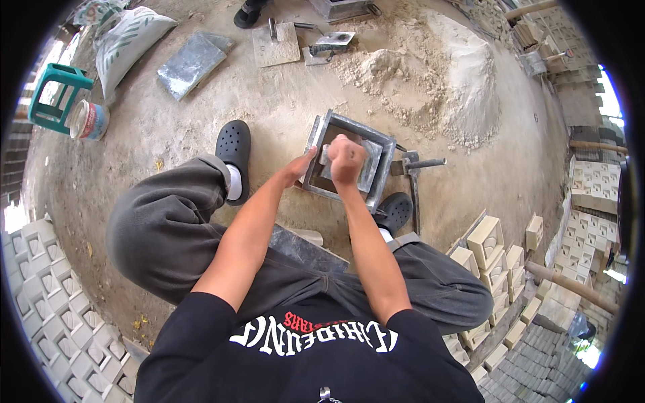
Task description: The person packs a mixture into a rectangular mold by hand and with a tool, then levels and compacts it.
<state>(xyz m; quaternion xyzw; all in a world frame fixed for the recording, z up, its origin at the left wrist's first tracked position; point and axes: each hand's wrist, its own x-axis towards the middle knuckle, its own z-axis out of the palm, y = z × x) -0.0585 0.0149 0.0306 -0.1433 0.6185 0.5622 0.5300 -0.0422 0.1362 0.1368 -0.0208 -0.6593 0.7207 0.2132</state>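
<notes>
A square grey metal mould point(383, 144) stands on the floor between my feet, its rim dusted with pale powder. My left hand point(299, 168) grips the mould's left wall, with the thumb up by the rim and the other fingers mostly hidden. My right hand point(347, 160) is closed in a fist over the mould's inside. A flat grey plate point(369, 168) shows beneath and beside that fist, inside the walls. Whatever the right fingers hold is hidden by the hand. A hammer-like tool with a dark handle point(427, 163) lies just right of the mould, near my right shoe.
A heap of pale powder point(463, 87) lies beyond the mould at right. Trowels point(332, 43), a square board point(277, 46) and metal plates point(191, 64) lie ahead. A green stool point(57, 97), bucket point(89, 121) and sack point(127, 47) stand left. Patterned blocks point(487, 245) are stacked right.
</notes>
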